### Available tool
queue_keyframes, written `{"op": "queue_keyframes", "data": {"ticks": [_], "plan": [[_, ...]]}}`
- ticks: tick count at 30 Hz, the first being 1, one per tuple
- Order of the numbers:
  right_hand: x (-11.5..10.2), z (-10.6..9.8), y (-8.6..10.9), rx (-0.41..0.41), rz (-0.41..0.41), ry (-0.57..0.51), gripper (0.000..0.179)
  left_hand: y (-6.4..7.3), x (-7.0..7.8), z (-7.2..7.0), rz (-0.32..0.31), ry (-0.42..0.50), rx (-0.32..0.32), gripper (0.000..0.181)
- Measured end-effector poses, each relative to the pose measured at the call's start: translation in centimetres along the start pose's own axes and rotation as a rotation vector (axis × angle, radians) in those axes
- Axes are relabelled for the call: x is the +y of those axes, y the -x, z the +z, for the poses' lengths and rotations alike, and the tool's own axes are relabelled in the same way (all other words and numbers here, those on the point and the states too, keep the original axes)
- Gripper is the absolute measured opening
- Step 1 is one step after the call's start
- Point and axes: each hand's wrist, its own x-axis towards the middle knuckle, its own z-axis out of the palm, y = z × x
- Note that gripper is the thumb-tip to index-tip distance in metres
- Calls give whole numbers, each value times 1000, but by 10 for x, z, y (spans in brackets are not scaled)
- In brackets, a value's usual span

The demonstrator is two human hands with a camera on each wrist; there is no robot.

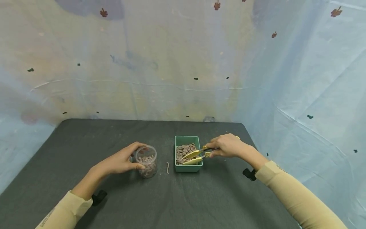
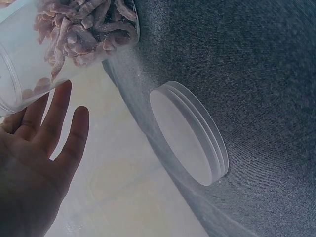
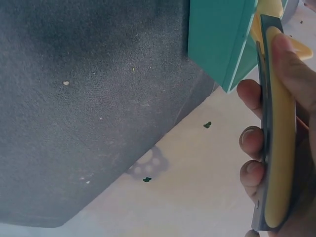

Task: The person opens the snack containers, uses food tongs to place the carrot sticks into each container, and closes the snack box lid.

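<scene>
Clear jar (image 1: 155,163): brownish strips (image 1: 146,159) inside; left hand (image 1: 124,160) has fingers clamped around it. Green tub (image 1: 188,169): similar strips (image 1: 183,151) inside, yellow tongs (image 1: 194,154) reaching in; right hand (image 1: 228,145) has fingers clamped on them.

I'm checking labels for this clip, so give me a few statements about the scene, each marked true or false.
1. The right hand holds tongs. True.
2. The left hand holds a spoon. False: it grips a clear jar.
3. One loose strip lies between the jar and the green container. True.
4. The green container is empty. False: it holds many strips.
5. A round lid rests on the dark table. True.
</scene>
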Motion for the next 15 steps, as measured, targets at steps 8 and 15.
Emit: {"op": "queue_keyframes", "data": {"ticks": [8, 15], "plan": [[1, 7, 12, 39, 34, -21, 48, 1, 0, 0, 0, 14, -5, 78], [3, 15, 24, 127, 29, -22, 47, 1, 0, 0, -12, 9, -6, 78]]}}
